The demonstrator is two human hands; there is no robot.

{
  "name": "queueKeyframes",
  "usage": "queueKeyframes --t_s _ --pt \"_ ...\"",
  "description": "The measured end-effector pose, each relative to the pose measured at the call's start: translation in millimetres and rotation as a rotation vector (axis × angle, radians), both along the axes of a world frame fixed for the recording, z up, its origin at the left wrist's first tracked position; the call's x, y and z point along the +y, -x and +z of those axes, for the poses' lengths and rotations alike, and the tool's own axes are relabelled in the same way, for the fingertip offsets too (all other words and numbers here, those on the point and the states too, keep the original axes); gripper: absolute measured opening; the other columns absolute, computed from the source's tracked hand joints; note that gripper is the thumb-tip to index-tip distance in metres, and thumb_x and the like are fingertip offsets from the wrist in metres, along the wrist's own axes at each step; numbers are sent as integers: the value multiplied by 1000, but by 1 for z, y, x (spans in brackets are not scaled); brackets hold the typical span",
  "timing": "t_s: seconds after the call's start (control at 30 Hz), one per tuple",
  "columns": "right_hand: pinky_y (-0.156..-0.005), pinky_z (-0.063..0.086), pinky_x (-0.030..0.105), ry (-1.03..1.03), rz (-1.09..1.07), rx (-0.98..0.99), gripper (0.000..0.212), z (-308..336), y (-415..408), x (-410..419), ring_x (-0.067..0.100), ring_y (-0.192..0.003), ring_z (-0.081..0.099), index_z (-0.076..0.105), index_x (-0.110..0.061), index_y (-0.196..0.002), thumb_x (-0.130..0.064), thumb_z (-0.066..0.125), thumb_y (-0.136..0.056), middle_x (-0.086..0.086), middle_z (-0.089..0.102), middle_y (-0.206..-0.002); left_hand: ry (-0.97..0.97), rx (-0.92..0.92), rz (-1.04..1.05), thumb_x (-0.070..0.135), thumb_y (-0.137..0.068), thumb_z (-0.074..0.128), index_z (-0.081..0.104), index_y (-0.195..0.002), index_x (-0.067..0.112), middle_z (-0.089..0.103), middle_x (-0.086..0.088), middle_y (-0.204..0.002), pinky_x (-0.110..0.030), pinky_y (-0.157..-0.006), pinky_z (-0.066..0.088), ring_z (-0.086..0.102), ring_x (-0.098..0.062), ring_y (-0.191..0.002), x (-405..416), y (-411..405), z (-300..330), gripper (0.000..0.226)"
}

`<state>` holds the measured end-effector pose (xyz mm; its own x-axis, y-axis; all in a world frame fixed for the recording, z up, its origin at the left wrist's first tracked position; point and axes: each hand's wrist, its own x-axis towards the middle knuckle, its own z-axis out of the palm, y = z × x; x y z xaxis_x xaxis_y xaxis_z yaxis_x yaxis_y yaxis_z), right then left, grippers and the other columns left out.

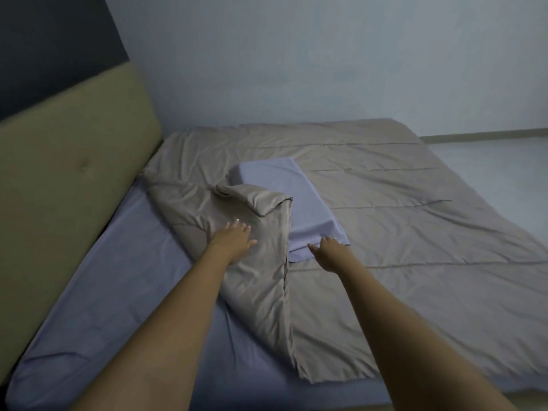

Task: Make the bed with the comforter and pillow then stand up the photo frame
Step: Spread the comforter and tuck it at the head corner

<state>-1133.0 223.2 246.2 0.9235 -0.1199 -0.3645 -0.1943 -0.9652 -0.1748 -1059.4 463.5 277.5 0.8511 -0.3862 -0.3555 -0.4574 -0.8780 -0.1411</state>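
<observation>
Beside the pillow [292,203], hands flatten comforter [400,232] edge.

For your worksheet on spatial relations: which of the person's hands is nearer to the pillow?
Right. The right hand touches the near edge of the pillow; the left hand rests on the folded-back comforter beside it.

Pillow [292,203] on comforter [400,232]

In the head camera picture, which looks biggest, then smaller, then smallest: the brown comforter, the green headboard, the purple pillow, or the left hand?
1. Comforter, spread over most of the bed.
2. Headboard, though it is nearer the camera, so this is less sure.
3. Pillow, partly under the folded comforter.
4. Left hand, resting on the comforter.
</observation>
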Motion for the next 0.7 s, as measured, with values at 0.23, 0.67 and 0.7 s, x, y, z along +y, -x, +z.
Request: queueKeyframes --t_s 0.23,0.67,0.7 --pt "-112 29 47 -51 -75 39 52 -16 -57 26 40 -137 29 14 -17 -153 -32 23 -104 25 26 -150 57 27 -24 39 -105 23 20 -151 4 18 -11 -160 -41 -120 10 9 -28 -149 15 -63 -26 58" --pt "-105 33 44 -115 -255 -21 56 -81 -185 98 35 -126 40 41 2 -132 -43 27 -102 21 44 -135 54 101 -160 37 -105 21 15 -152 3 14 -11 -161 -40 -120 7 5 -27 -149 57 -203 -112 58" --pt "-106 33 44 -116 -264 -26 56 -91 -194 97 35 -127 39 40 2 -134 -42 27 -102 21 43 -136 60 99 -171 37 -105 22 15 -152 3 14 -11 -161 -40 -120 8 5 -27 -149 54 -212 -122 58"
